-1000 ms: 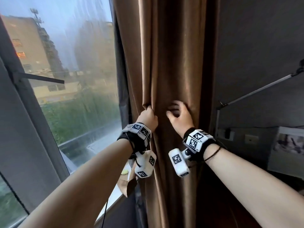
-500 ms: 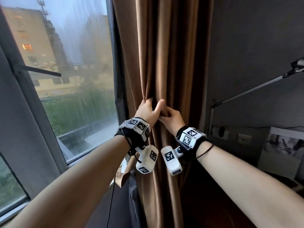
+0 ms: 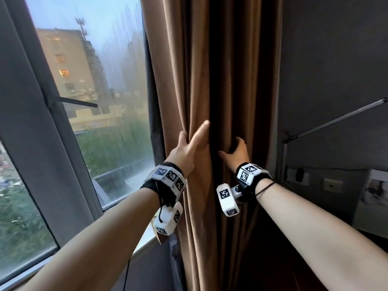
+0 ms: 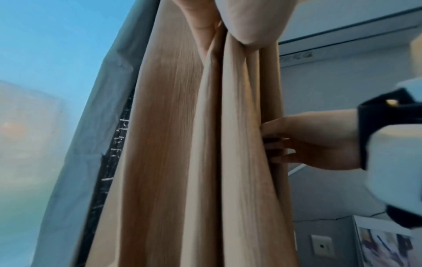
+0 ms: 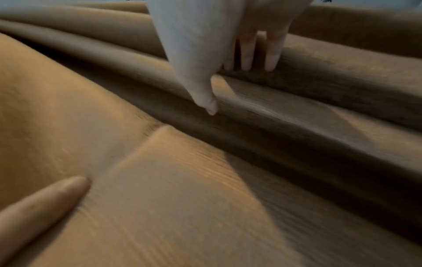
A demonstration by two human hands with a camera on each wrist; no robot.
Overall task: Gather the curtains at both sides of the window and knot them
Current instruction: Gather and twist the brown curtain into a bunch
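Note:
The brown curtain (image 3: pixel 189 80) hangs in long folds at the right side of the window. My left hand (image 3: pixel 189 148) grips its left folds at about wrist height: the fingers go round behind the cloth and the thumb lies straight up the front. In the left wrist view the cloth (image 4: pixel 173 144) is pinched under that hand's fingers (image 4: pixel 203 19). My right hand (image 3: pixel 236 154) holds a fold just to the right, fingers hooked into it and thumb spread; its fingers (image 5: pixel 258 52) sink into a crease of the curtain (image 5: pixel 182 180). The right hand (image 4: pixel 315 144) reaches round the curtain's right edge.
The window glass (image 3: pixel 94 101) and its grey frame (image 3: pixel 31 122) fill the left. A grey lining (image 3: pixel 150 97) hangs behind the curtain's left edge. On the right are a dark wall, a slanted metal lamp arm (image 3: pixel 336 120), wall sockets (image 3: pixel 332 184) and a picture (image 3: pixel 375 194).
Half a second ago both hands met on the same folds. They have parted: the right hand has shifted right onto another fold, and the left thumb has straightened upward.

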